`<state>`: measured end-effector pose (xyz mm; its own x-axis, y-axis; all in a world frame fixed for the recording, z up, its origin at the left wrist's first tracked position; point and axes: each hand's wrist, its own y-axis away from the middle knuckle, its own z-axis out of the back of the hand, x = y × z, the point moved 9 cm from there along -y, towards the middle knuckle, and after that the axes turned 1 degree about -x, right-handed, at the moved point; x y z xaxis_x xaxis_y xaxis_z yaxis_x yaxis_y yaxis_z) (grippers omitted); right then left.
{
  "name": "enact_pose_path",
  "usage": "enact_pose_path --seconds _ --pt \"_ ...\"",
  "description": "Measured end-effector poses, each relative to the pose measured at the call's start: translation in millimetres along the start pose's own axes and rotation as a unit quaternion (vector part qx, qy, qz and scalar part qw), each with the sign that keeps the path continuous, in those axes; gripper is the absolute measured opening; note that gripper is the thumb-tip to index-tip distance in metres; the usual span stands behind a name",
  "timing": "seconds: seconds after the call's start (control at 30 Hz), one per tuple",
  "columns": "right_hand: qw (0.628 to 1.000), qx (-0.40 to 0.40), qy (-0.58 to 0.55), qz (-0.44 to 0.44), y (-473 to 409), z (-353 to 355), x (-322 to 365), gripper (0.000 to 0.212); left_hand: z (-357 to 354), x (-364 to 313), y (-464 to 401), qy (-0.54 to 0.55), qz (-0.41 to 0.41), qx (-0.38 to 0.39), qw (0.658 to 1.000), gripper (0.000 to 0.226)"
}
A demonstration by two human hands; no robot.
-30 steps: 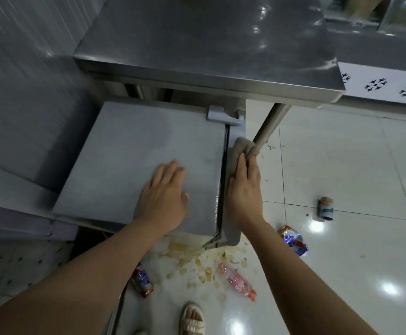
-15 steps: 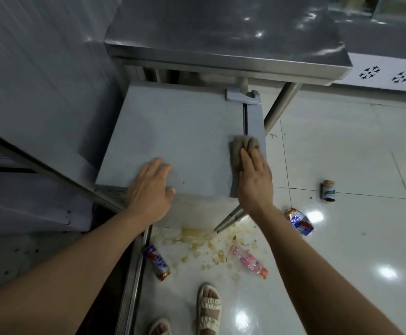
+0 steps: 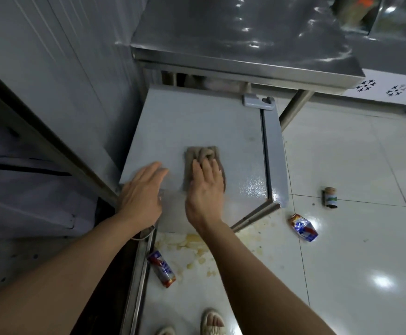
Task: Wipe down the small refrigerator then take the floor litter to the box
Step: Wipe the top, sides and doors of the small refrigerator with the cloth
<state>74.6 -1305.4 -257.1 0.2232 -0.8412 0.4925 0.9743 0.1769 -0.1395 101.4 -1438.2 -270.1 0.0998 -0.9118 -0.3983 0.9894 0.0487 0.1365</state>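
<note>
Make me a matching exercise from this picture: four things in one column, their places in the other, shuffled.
Things:
1. cloth
2. left hand
3. small jar
4. flattened can

Places:
A. lying on the floor near the feet
B. resting on the fridge top's near edge
C. on the floor, far right
D. under the right hand

Pairs: 1-D, 2-B, 3-C, 4-A

Bare forearms, no sleeves, 2 cream strappy sandals (image 3: 213, 322)

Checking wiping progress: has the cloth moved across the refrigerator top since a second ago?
Yes. The cloth, under the right hand, has left the door seam at the right edge and slid leftward toward the middle of the refrigerator top.
</note>
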Motion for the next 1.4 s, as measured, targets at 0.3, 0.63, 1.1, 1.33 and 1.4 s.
enact_pose_path --seconds 0.3,0.63,1.1,1.33,1.4 --pt "0.991 -0.037 0.081 -0.104 7.7 78.6 -130.3 0.053 0.0 -1.6 -0.1 0.012 0.011 -0.017 1.0 0.069" --pt "0.998 0.046 0.03 0.02 -5.7 3.8 -10.2 0.06 0.5 -3.8 0.6 -0.005 0.007 0.021 1.0 0.072" --pt "0.998 0.041 0.044 0.025 -8.7 -22.2 28.4 0.062 13.0 31.8 34.6 -0.004 0.066 -0.039 0.997 0.071" --pt "0.983 0.1 0.057 0.146 -4.0 -8.4 14.4 0.052 13.8 45.7 53.3 0.084 0.108 -0.036 0.99 0.065" --pt "0.993 0.064 0.075 0.06 1.0 7.9 -16.8 0.052 15.6 49.0 56.4 0.103 0.119 -0.042 0.987 0.064"
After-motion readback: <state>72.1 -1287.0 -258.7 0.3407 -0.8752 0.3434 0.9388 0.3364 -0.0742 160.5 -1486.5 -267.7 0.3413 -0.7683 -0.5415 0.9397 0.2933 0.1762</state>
